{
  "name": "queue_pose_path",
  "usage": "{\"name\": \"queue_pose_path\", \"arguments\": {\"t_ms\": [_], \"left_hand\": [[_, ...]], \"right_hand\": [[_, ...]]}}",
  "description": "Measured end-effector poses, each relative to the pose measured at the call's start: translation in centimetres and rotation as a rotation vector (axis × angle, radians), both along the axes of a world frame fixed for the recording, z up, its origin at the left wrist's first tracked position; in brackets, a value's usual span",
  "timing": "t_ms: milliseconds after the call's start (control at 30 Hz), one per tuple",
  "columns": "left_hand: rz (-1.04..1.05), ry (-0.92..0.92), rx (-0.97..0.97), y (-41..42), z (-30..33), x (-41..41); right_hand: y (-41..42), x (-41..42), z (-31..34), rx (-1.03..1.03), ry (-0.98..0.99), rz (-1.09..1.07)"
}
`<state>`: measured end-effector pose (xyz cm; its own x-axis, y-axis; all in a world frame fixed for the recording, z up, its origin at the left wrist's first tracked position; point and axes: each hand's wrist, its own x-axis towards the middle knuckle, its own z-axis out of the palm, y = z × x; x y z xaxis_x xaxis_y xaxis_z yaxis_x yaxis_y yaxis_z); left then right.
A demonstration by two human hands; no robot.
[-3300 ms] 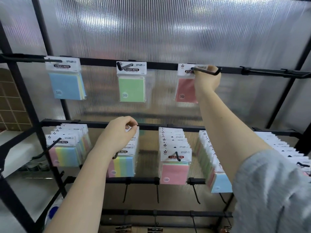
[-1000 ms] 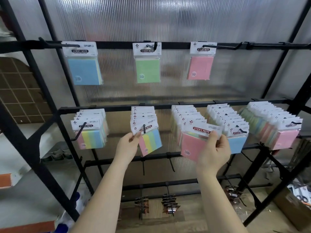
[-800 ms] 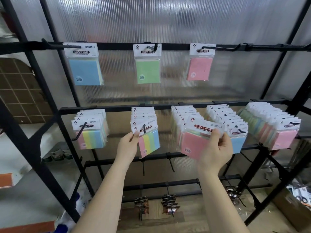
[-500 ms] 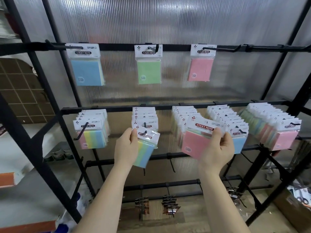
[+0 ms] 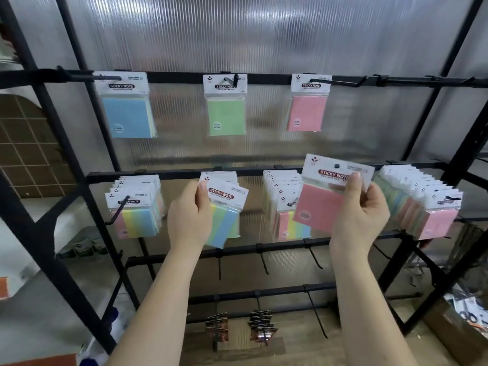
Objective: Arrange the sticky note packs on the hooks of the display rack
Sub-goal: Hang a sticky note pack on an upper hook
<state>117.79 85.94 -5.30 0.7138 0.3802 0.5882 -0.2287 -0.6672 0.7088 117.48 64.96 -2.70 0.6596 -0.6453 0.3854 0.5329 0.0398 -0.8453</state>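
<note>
Ribbed plastic wall behind black rack (image 5: 264,175). Left hand (image 5: 188,217) fingers pinch striped pack (image 5: 224,215), right hand (image 5: 359,215) fingers pinch pink pack (image 5: 320,207), both off hooks. Top bar (image 5: 264,78) has three packs hung; right hooks (image 5: 359,84) bare, so hanging probably remains.

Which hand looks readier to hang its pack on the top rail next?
Probably the right hand: its pink pack is already lifted toward the pink pack on the top rail, while the left hand holds the striped pack lower.
</note>
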Motion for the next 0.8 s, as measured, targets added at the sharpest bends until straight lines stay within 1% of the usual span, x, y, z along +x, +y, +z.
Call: {"name": "queue_pose_path", "arguments": {"t_ms": [300,467,600,800], "left_hand": [[0.041,-0.03,0.02,-3.3,1.8,1.1],[0.02,-0.046,-0.003,-5.7,1.8,2.0],[0.047,-0.077,-0.036,-7.9,2.1,2.9],[0.086,-0.161,-0.068,-10.9,2.6,4.0]], "right_hand": [[-2.5,2.6,6.1,-0.077,-0.196,0.059],[-3.6,5.2,8.7,-0.055,-0.211,0.091],[-4.9,7.1,10.0,-0.064,-0.203,0.123],[-6.1,7.7,11.4,-0.136,-0.192,0.205]]}}
